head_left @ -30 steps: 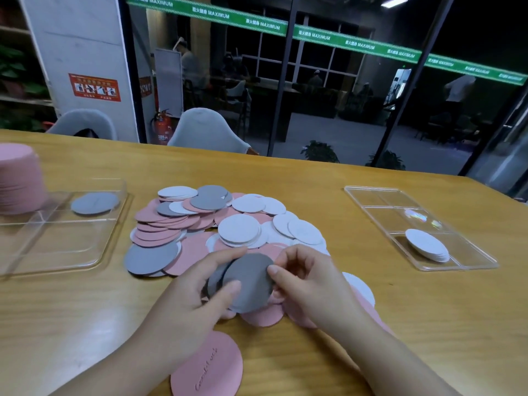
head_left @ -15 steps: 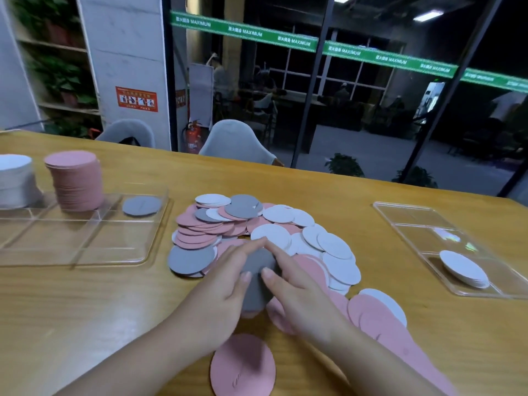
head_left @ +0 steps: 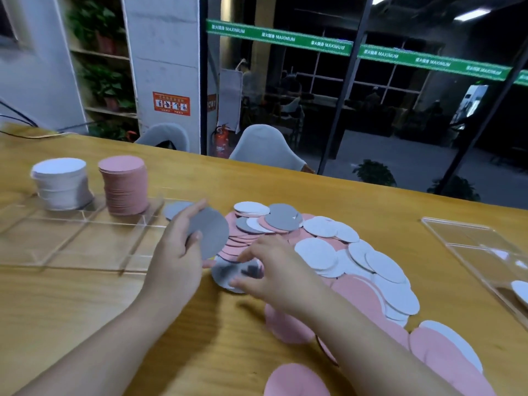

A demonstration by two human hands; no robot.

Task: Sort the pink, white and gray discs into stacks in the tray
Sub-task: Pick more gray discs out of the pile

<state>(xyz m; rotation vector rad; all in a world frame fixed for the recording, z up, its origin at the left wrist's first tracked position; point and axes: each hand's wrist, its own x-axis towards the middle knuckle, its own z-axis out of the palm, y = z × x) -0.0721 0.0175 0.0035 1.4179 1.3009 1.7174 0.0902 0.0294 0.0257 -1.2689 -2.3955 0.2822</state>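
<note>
Left hand (head_left: 174, 252) up off the bench (head_left: 71, 324), grip pinching a gray disc (head_left: 210, 235) at its near-left edge, thumb on top, the rest of the disc jutting free toward the pile (head_left: 328, 252). Just beyond the fingers, a lone gray disc (head_left: 175, 210) flat in the right-hand compartment of the clear tray (head_left: 80, 244), beside a tall pink stack (head_left: 124, 188) and a white stack (head_left: 61, 185). Right hand (head_left: 274, 275) low over another gray disc (head_left: 234, 274) at the pile's near-left edge, fingers curled, blurred; cannot tell whether pinching it or only touching. Risks, as a judgement: held so near the rim, likely to droop or slip loose on the way over the tray wall. Possibly more than one thin disc in that pinch, not discernible here. Dropped off-centre, apt to start a crooked gray stack. A careless sweep leftward liable to knock the tall pink stack, standing close to the target compartment. Right fingers scrabbling at a flat disc likely to shove neighbours off the loose pile instead of lifting one cleanly.
</note>
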